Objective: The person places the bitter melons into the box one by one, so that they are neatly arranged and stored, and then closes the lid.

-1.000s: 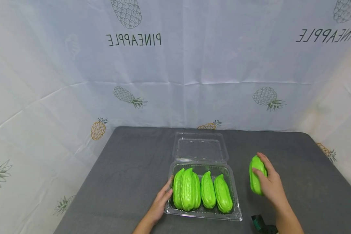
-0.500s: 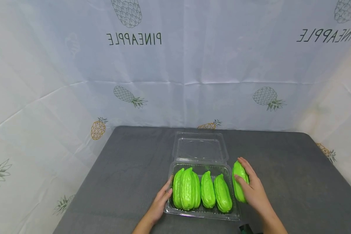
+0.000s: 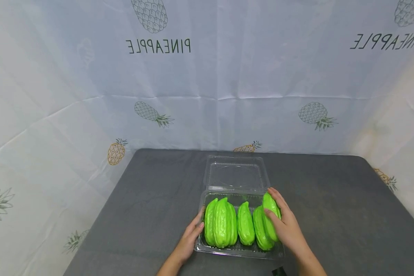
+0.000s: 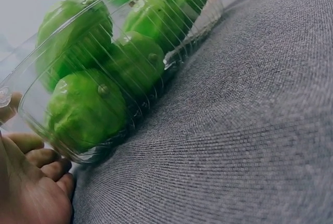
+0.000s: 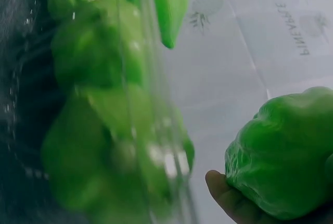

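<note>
A clear plastic clamshell box (image 3: 241,252) sits on the dark table with its lid (image 3: 237,174) laid back. Green ribbed bitter melons (image 3: 222,222) lie inside it, lengthwise side by side, with some stacked at the left end. My left hand (image 3: 189,238) holds the box's left side, thumb at the rim and fingers against the outer wall, as the left wrist view shows. Between thumb and fingers my right hand (image 3: 283,222) grips another bitter melon (image 3: 270,222). That melon is over the box's right end and overlaps the rightmost melon (image 3: 261,230) inside.
The dark grey table (image 3: 334,199) spreads to both sides of the box. Behind it hangs a pale curtain (image 3: 262,69) printed with pineapples. Near the front edge, a small black piece (image 3: 279,271) shows by my right wrist.
My right hand has carried the bitter melon leftward, from beside the box to over its right end. The left hand, the box and the melons in it stay about where they were.
</note>
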Available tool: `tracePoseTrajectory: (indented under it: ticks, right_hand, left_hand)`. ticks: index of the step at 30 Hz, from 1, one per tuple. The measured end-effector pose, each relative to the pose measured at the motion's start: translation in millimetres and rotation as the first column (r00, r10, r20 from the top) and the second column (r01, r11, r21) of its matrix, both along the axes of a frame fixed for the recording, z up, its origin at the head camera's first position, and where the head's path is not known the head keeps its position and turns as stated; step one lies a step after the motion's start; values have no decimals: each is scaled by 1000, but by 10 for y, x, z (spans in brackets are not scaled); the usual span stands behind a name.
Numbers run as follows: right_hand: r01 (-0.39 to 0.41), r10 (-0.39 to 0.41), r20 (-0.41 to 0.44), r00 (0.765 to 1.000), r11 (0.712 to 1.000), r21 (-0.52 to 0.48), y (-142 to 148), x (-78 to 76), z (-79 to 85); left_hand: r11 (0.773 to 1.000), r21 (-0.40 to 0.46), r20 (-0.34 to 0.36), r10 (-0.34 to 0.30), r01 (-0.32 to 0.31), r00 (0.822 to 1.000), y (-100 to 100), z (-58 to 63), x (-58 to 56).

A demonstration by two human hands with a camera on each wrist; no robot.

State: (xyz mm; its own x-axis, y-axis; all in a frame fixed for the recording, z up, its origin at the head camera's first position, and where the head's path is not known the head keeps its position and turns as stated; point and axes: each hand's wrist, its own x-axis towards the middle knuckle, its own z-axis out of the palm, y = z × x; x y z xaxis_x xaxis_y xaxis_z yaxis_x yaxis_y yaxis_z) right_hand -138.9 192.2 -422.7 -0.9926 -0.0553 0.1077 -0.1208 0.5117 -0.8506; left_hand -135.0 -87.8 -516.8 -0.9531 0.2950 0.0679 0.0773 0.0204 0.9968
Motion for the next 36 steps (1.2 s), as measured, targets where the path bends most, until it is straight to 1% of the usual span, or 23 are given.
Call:
tracePoseTrajectory:
  ticks: [5, 12, 16, 20, 25, 28, 34, 36]
  right_hand:
    - [5, -5, -22, 1000, 1000, -13, -94, -6, -25]
    - [5, -5, -58, 998, 1000, -3, -257, -3, -81]
    - [-4, 5, -113, 994, 1000, 12, -357, 12, -139]
    - [-2, 9, -147, 989, 999, 50, -428, 15, -197]
    - [-9, 21, -134, 991, 996, 84, -492, 38, -218]
    - [-20, 30, -129, 991, 997, 73, -535, 57, -204]
    - [-47, 56, -176, 983, 998, 52, -634, 68, -199]
    - [-55, 63, -173, 983, 997, 48, -670, 67, -211]
  left_hand:
    - [1000, -6, -7, 12, -12, 1000, 11, -15, -11]
    - [1000, -9, -2, 19, -19, 1000, 8, -16, -8]
    - [1000, -9, 0, 14, -14, 1000, 6, -19, -6]
    - [1000, -9, 0, 10, -10, 1000, 8, -14, -5]
    - [1000, -9, -5, 3, -3, 1000, 9, -14, -9]
    - [1000, -10, -7, 11, -11, 1000, 8, -15, -6]
    - [1000, -5, -8, 17, -17, 1000, 5, -7, 2]
    - [1000, -5, -3, 10, -10, 1000, -1, 0, 5]
